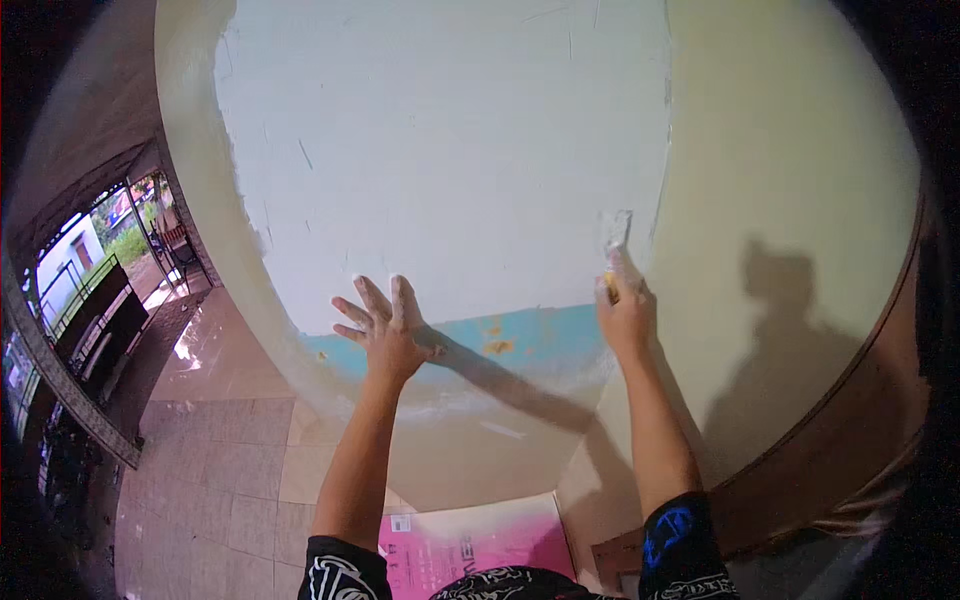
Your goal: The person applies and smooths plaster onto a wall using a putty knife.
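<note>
Before me stands a wall with a broad white filler-coated patch (pixel 440 150). Along its lower edge runs a strip of blue-green paint (pixel 490 335) with orange-brown spots. My left hand (pixel 390 330) has its fingers spread over the lower part of the patch, their tips whitened; whether the palm presses on the wall I cannot tell. In my right hand (pixel 627 305) is a putty knife (pixel 616 230), its handle wrapped by the fingers. The blade points up and lies against the white coat near the patch's right edge, close to the wall's corner.
A pink printed sheet or bag (pixel 480 545) lies at the wall's foot. To the right is a cream side wall (pixel 790 150) bearing my shadow, with a brown board-like surface (pixel 800 500) below. Floor tiles (pixel 215 450) stretch left toward an open doorway and a dark railing (pixel 90 310).
</note>
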